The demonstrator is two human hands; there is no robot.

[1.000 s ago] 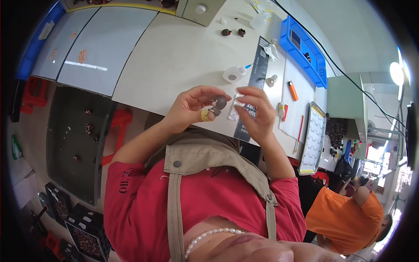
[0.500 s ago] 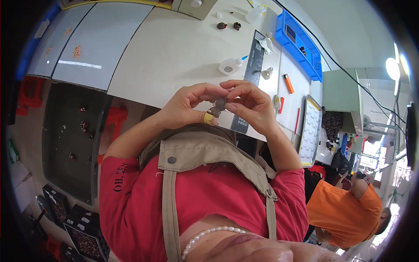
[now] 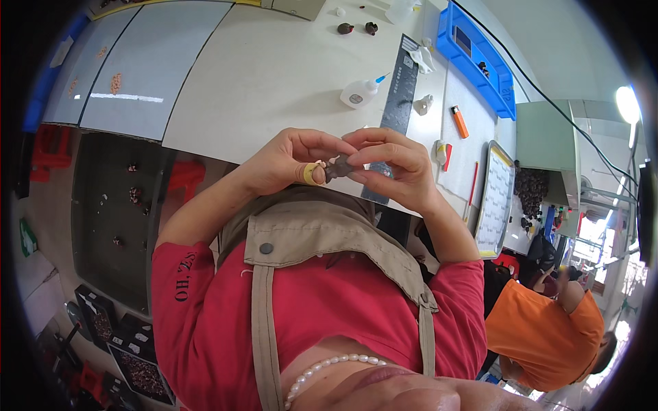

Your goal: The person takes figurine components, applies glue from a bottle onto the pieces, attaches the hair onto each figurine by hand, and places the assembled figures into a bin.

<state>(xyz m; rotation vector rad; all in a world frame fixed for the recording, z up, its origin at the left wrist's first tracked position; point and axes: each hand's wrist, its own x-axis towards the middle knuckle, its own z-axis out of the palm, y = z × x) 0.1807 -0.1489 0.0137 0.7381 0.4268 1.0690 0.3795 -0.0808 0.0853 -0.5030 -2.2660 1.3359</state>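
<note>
Between my two hands, just over the table's front edge, is a small dark brown figure (image 3: pixel 336 168) with a lumpy shape. My left hand (image 3: pixel 286 159) pinches one end of it; yellow tape (image 3: pixel 314 173) wraps the left thumb. The fingertips of my right hand (image 3: pixel 399 166) are closed on its other end. Part of the figure is hidden by the fingers. Beyond the hands on the white table (image 3: pixel 274 82) stands a white squeeze bottle (image 3: pixel 359 94) with a blue needle tip, beside a dark ruler-like strip (image 3: pixel 399 89).
Two dark round pieces (image 3: pixel 345 29) lie farther back. To the right are a blue tray (image 3: pixel 473 61), an orange lighter (image 3: pixel 459 121), crumpled white tissue (image 3: pixel 423 104), a red pencil (image 3: pixel 471 192) and a framed sheet (image 3: pixel 495 202). A person in orange (image 3: pixel 545 329) is at the right.
The brown figure has been turned from roughly upright to lying more sideways between my fingers. Both hands still hold it. The view has shifted slightly.
</note>
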